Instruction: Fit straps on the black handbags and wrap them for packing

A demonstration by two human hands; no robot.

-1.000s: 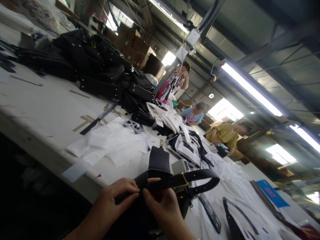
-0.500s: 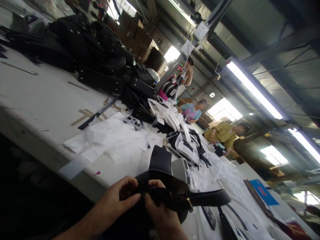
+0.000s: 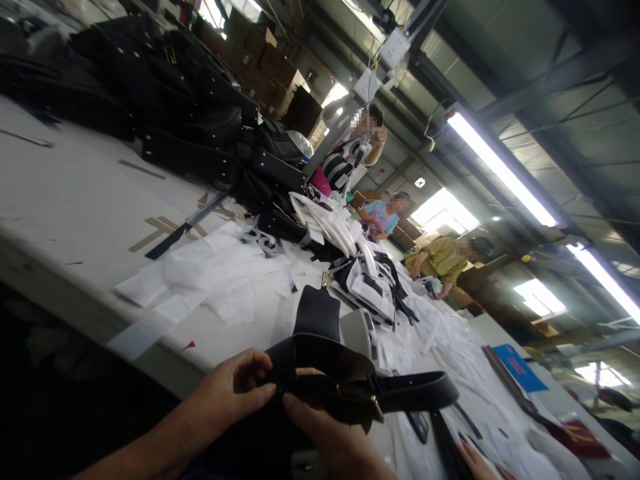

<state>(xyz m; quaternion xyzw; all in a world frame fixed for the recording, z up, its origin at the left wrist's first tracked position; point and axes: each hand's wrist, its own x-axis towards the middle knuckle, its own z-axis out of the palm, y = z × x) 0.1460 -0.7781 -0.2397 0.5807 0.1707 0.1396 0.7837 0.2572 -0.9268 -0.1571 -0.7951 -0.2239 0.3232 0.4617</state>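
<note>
The bag [image 3: 325, 349] is pinched between thumb and fingers by the left hand [image 3: 240, 388] and the right hand [image 3: 333, 430], close together. It is held at the near edge of the table [image 3: 75, 193], with its strap [image 3: 420, 392] looped out to the right.

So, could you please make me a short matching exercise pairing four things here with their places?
Things:
1. black strapped bag
2. small pink scrap
3. blue packet
4. pile of black goods

Places:
A. toward the right side of the view
B. between the left hand and right hand
C. upper left of the view
D. by the near edge of the white table

Pairs: 1-B, 2-D, 3-A, 4-C
</note>
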